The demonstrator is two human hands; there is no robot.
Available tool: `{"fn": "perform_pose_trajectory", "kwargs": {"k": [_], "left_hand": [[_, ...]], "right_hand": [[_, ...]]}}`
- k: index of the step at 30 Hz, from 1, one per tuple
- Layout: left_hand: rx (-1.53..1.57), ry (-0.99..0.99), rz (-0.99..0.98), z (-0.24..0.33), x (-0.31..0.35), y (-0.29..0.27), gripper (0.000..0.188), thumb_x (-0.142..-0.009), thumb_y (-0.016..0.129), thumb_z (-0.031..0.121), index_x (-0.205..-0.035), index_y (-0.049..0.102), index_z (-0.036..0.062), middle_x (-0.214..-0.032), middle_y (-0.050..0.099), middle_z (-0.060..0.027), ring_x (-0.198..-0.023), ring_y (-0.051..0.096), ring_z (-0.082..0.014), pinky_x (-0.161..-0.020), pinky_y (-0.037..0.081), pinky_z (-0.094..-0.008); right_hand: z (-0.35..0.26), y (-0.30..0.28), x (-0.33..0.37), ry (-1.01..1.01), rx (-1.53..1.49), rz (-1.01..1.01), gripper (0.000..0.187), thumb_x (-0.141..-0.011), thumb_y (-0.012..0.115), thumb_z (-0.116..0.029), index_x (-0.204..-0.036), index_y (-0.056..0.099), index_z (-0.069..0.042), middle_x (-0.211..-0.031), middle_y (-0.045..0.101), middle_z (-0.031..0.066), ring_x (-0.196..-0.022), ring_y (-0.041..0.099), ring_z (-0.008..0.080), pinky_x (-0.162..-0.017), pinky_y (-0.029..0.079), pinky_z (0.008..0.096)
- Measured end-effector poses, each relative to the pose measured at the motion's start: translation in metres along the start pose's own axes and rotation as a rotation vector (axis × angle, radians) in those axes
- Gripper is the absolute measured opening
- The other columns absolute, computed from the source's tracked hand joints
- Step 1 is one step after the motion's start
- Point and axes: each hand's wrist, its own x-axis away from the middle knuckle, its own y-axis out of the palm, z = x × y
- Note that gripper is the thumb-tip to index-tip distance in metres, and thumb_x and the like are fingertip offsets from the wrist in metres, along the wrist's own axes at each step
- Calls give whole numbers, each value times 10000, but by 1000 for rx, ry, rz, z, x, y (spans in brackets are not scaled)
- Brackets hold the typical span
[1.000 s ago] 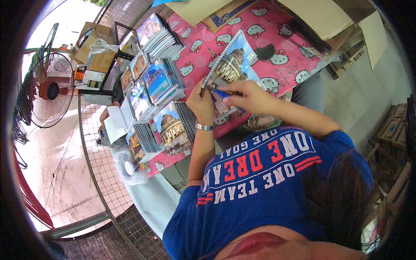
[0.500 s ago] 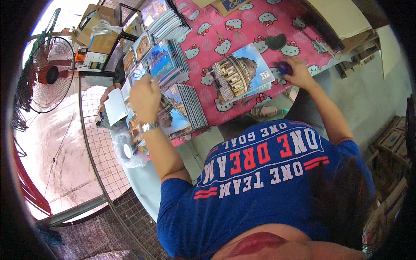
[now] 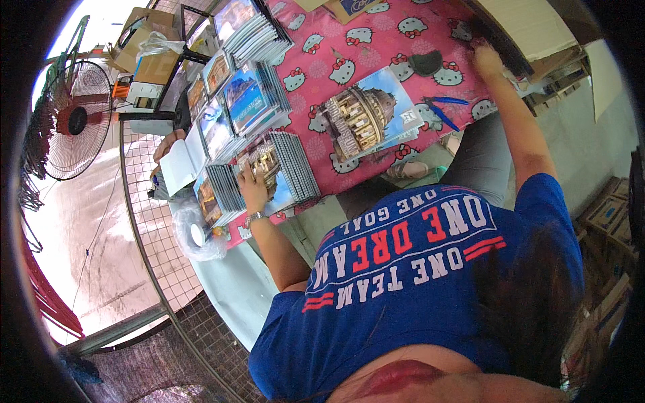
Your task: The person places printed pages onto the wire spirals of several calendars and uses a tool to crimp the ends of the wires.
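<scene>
My left hand (image 3: pixel 252 191) is at the left edge of a stack of spiral-bound notebooks (image 3: pixel 285 168), its fingers closed on the edge of the top notebook, which has a building on its cover. At the far right of the table, my right hand (image 3: pixel 486 62) has its fingers drawn together beside a dark ledge; what they hold is hidden. A pair of blue pliers (image 3: pixel 443 111) lies with handles apart near the table edge. Left of it rests a notebook (image 3: pixel 368 117) with a domed building on its cover. Behind the pliers is a dark rounded pad (image 3: pixel 426 63).
More notebook stacks (image 3: pixel 248 94) fill the table's left side. A co-worker's hand (image 3: pixel 166 144) is by an open white notebook (image 3: pixel 183 168). A plastic-wrapped roll (image 3: pixel 198 234) sits at the near left corner, a fan (image 3: pixel 77 121) beyond. Pink patterned cloth (image 3: pixel 322 74) covers the table.
My right hand has let go of the pliers, now on the cloth, and moved away to the far right. My left hand has come down and toward me onto the notebook stack.
</scene>
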Motion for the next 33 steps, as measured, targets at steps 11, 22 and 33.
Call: {"fn": "perform_pose_trajectory", "kwargs": {"k": [11,22,33], "left_hand": [[351,723,77,246,-55,47,346,-882,643,216,-1156,626,6,-1218,588,-243,-1159,539,-378,-1008,410,-426],[372,540,-260,299,-77,103,299,-765,730,102,-1036,645,9,-1005,656,-196,-932,635,-349,-819,496,-410],[556,629,19,292,-58,111,281,-779,724,56,-1044,641,16,-1019,679,-189,-969,642,-344,-862,483,-388]], "right_hand": [[-38,-21,-16,-210,133,255,347,-905,438,-153,-1224,576,-147,-1264,566,134,-1173,555,299,-928,492,424],[-52,-74,20,-324,-515,487,271,-900,570,-111,-1164,631,-121,-1018,583,148,-941,593,351,-816,484,420],[-127,-104,93,-338,-923,427,223,-893,577,-100,-1099,659,-85,-977,608,164,-906,607,363,-784,496,412]]}}
